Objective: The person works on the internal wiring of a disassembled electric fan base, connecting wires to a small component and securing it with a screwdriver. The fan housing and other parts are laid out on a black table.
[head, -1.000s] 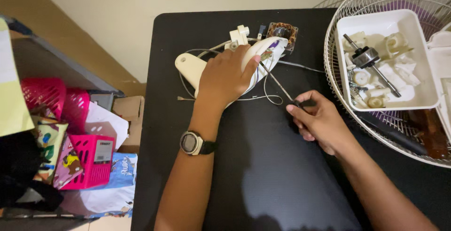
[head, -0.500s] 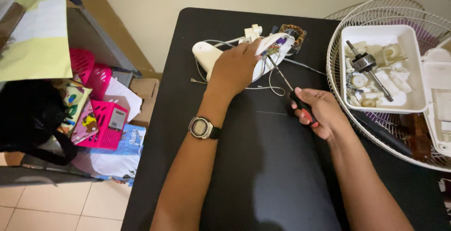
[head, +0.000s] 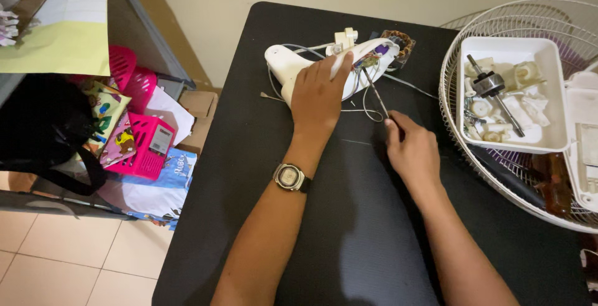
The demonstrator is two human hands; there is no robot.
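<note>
Left hand [head: 319, 94]: lies flat, palm down, on the white fan housing [head: 293, 64], fingers spread over its middle; it presses rather than closes round it.
Right hand [head: 411, 150]: grip closed on the handle of a screwdriver [head: 375, 96]; the handle itself is hidden in the fist.
Fan housing: at the far side of the black bench [head: 349, 231], long axis running left to right, thin wires [head: 367, 114] trailing off it toward the person.
Key relation: the housing lies ahead of and to the left of the right hand; the screwdriver shaft slants from that hand up and leftward, its tip at the housing's open right end, just beside the left fingertips [head: 336, 63]. Whether the tip sits in a screw cannot be told.
Nearer hand: the left, already on the housing.
Behind: a copper-wound motor part [head: 398, 40] touches the housing's far right end.
Right of the bench: a wire fan guard [head: 458, 150] carries a white tray [head: 548, 94] of small parts and a rotor shaft [head: 492, 88].
</note>
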